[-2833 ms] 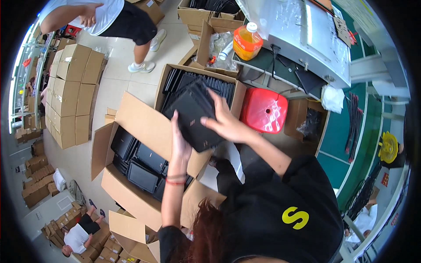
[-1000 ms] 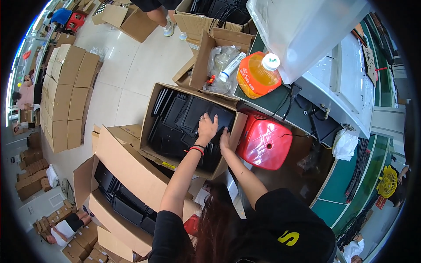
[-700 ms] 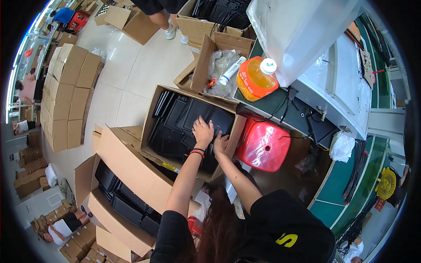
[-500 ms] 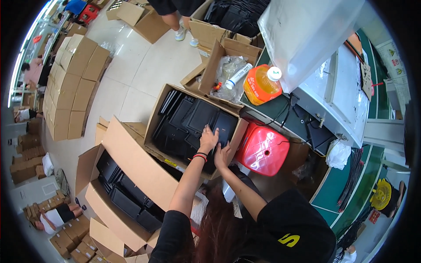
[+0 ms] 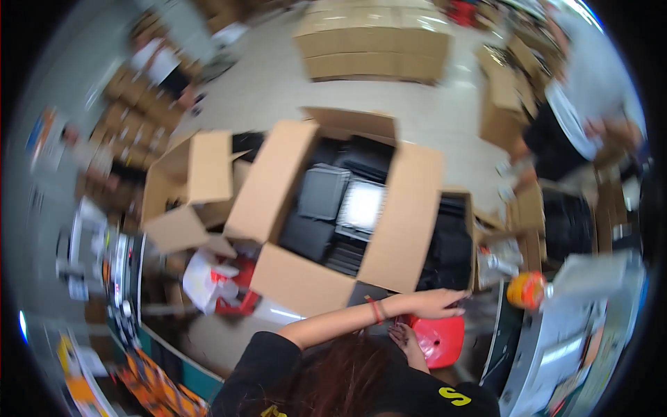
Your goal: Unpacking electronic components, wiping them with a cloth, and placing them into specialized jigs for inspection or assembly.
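Two open cardboard boxes (image 5: 278, 187) of black trays (image 5: 323, 191); left hand (image 5: 434, 304) flat, empty, beside red stool (image 5: 439, 340); right hand (image 5: 403, 337) unclear.

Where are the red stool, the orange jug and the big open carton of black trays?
red stool (image 5: 439, 340), head view, on its seat top.
orange jug (image 5: 526, 290), head view, on its body.
open carton (image 5: 399, 215), head view, on its right flap.

open cartons (image 5: 333, 208) on pale floor (image 5: 278, 83)

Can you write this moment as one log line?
left hand: open, by black trays | right hand: beside red stool | view: blurred
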`<state>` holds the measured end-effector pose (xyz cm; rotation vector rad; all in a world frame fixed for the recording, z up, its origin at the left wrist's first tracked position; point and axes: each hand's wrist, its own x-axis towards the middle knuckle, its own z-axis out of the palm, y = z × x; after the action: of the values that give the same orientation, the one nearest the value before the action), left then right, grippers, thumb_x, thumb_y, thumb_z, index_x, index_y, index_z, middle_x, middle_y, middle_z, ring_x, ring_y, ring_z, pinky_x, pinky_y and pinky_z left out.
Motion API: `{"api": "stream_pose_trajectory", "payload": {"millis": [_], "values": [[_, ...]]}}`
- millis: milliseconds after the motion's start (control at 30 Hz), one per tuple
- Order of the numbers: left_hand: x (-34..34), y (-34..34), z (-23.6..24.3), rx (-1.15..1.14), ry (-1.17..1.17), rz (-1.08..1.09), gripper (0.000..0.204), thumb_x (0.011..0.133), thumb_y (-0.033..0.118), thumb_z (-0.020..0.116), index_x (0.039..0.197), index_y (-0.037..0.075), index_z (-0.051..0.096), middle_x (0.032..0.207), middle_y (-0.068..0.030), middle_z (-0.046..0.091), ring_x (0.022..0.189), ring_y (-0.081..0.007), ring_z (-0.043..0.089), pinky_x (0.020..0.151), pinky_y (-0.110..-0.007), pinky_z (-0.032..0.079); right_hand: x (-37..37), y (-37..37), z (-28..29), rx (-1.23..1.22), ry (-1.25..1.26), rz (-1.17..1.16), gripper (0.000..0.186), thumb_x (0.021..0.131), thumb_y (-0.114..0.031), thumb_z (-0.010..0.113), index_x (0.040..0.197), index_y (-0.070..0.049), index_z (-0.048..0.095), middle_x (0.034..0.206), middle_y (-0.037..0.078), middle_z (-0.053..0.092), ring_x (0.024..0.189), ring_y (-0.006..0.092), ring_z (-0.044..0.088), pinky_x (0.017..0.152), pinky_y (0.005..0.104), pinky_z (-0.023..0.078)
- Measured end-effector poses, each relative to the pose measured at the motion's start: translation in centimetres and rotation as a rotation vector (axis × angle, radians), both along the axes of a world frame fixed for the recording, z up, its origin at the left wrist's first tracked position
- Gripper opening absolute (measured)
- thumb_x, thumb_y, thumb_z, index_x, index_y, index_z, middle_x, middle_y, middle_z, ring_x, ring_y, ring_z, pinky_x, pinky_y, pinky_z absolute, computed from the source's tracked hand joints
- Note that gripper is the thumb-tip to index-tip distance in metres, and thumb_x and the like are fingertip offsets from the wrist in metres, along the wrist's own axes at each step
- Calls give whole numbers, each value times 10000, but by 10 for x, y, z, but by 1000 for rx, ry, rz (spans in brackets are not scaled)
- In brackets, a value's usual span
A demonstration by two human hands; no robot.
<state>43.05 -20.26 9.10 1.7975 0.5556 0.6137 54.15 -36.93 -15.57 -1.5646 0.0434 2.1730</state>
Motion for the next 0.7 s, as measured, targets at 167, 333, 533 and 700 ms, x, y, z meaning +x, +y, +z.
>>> {"api": "stream_pose_trajectory", "payload": {"millis": [167, 333, 533, 700], "values": [[-200, -120, 10, -284, 63, 958, 393, 889, 234, 483, 1172, -37, 454, 920, -163, 593, 912, -249, 578, 787, -347, 461, -7, 38, 33, 128, -234, 393, 287, 864, -281, 460, 1078, -96, 504, 1022, 120, 608, 892, 236, 584, 756, 336, 490], [-368, -368, -21, -195, 289, 1963, 296, 895, 241, 458, 1088, 18, 491, 929, -224, 593, 876, -354, 578, 743, -410, 454, -109, 15, 124, 273, 37, 1423, 460, 888, -365, 468, 1247, -78, 443, 1240, 99, 481, 1165, 202, 417, 953, 312, 332], [-359, -634, -6, -699, 900, 2605, 383, 875, 280, 497, 1089, -38, 492, 999, -240, 576, 943, -373, 552, 810, -427, 443, -286, -60, 129, 909, 260, 2003, 513, 923, -328, 452, 1311, -7, 353, 1274, 139, 424, 1196, 204, 372, 1000, 297, 279], [-292, -750, -48, -893, -197, 2878, 458, 897, 407, 458, 1117, 6, 478, 1019, -100, 585, 870, -184, 553, 742, -296, 423, -404, -143, 133, 839, 470, 2197, 452, 922, -300, 445, 1227, 32, 414, 1147, 166, 534, 1099, 233, 481, 959, 320, 335]]}}
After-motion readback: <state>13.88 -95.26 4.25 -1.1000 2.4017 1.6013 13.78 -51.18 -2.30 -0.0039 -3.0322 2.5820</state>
